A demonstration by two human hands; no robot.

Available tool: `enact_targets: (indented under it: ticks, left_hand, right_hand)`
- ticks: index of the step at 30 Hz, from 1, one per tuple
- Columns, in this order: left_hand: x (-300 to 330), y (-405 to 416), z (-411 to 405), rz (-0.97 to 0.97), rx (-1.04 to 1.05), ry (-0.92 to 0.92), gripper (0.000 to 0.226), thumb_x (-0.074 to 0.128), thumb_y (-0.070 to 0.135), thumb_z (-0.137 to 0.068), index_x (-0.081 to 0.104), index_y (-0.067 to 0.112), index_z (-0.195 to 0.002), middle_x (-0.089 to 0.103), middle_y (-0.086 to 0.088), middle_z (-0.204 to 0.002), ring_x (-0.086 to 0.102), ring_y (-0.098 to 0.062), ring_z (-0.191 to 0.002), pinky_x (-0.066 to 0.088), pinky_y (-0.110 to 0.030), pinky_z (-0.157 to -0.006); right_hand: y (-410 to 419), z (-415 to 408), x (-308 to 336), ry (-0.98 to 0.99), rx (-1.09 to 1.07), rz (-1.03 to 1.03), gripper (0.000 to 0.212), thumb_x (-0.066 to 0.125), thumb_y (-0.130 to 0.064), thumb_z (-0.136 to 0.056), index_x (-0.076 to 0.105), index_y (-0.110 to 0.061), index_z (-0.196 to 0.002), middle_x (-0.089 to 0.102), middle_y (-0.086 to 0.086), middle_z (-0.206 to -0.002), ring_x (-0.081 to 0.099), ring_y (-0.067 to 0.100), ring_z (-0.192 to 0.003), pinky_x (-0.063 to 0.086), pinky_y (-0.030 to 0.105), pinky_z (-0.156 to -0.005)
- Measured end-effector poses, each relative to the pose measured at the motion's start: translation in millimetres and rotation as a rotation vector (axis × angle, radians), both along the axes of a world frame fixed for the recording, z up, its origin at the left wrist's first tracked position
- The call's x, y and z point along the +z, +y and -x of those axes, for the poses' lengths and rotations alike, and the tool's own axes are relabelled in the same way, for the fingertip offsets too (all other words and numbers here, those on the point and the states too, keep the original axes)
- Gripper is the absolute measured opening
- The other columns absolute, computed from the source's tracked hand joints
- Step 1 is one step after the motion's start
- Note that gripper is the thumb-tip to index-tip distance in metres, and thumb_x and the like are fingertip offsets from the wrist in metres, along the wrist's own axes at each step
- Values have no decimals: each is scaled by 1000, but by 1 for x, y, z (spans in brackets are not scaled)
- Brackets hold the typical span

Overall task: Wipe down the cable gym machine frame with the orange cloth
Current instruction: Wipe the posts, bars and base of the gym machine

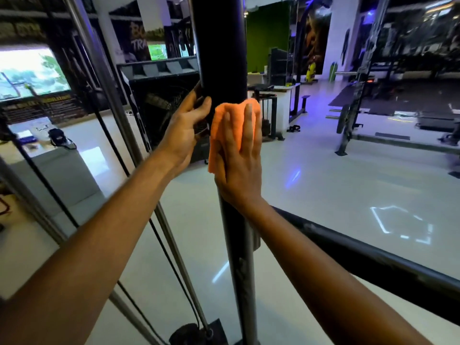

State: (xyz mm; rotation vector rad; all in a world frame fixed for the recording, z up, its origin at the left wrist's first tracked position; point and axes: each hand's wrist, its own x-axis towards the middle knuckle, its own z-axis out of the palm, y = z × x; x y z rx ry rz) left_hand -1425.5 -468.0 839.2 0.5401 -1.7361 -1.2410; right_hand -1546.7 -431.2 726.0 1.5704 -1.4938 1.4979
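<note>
Pressing folded orange cloth (230, 125) flat on black upright post (219, 46), right hand (240, 155)

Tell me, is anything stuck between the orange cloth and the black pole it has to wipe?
Nothing visible is. The right hand presses the orange cloth flat against the black upright post with straight fingers. The left hand holds the post's left side, beside the cloth, not under it.

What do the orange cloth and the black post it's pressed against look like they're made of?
The orange cloth looks like soft microfiber or terry: it folds and bunches under the right hand. The black post looks like painted or powder-coated metal: smooth, rigid, with a dull sheen.
</note>
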Motion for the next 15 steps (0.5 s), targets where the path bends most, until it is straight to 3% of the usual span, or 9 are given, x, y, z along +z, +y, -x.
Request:
enact_targets:
  ticks: [5,8,12,15]
  left_hand:
    - [-26,1,4,-90,36,-10,42,46,36,-114,54,34,-155,70,11,-140,68,-10,-125,51,-42,-113]
    - [-34,6,6,-113,54,-1,41,45,37,-114,54,34,-154,69,12,-142,63,-12,-132,47,-43,-118]
    - [-41,12,10,-102,94,8,44,43,36,-115,49,31,-159,65,14,-147,59,-9,-137,45,-38,-118]
    - [-50,15,11,-101,106,-1,43,43,35,-115,48,34,-158,65,15,-147,60,-7,-136,45,-37,-118]
  right_hand:
    - [23,8,-109,32,45,-188,99,71,-15,-102,3,-22,-173,-20,13,-179,-9,52,-164,35,72,-120]
    - [29,13,-110,79,80,-215,104,68,-19,-104,-9,-28,-173,-23,11,-179,-10,52,-164,28,72,-124]
    - [14,23,-62,74,121,-131,74,52,-33,-113,14,-7,-171,-11,18,-177,-6,50,-165,17,70,-129]
    - [10,23,-58,36,151,-88,68,56,-26,-113,23,-3,-167,0,26,-177,-3,51,-165,23,67,-128]
